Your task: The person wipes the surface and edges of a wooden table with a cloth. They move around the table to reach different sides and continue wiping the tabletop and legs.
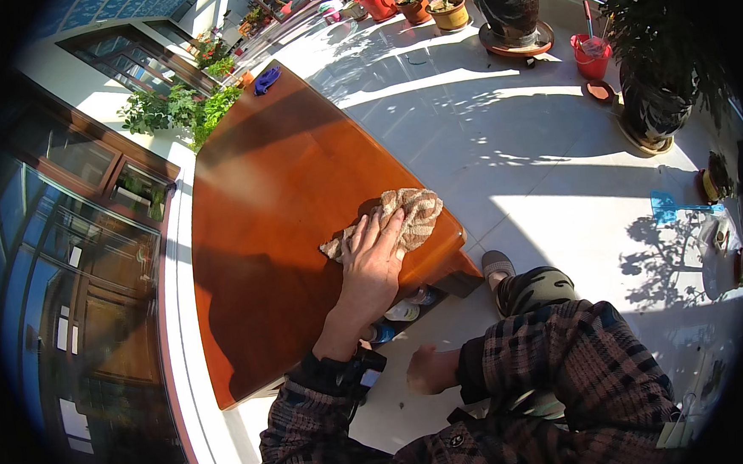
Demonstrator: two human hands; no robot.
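Observation:
My left hand [373,257] presses down with spread fingers on a bunched brown and cream patterned cloth [421,213]. The cloth lies on the glossy reddish-brown wooden tabletop [291,167], close to its right-hand corner. One thin tail of the cloth sticks out to the left of my fingers. Off the table, my right hand [431,370] hangs low in front of my body with its fingers curled under and hidden, so its grip is unclear. At the table's far end rests a crumpled blue-purple cloth [266,81].
Bottles [403,311] stand below the tabletop's near edge. Green plants [211,111] border the table's far left side, by windows [107,286]. Potted plants [504,7], a red bucket [592,59] and a blue fly swatter [665,206] are on the tiled floor.

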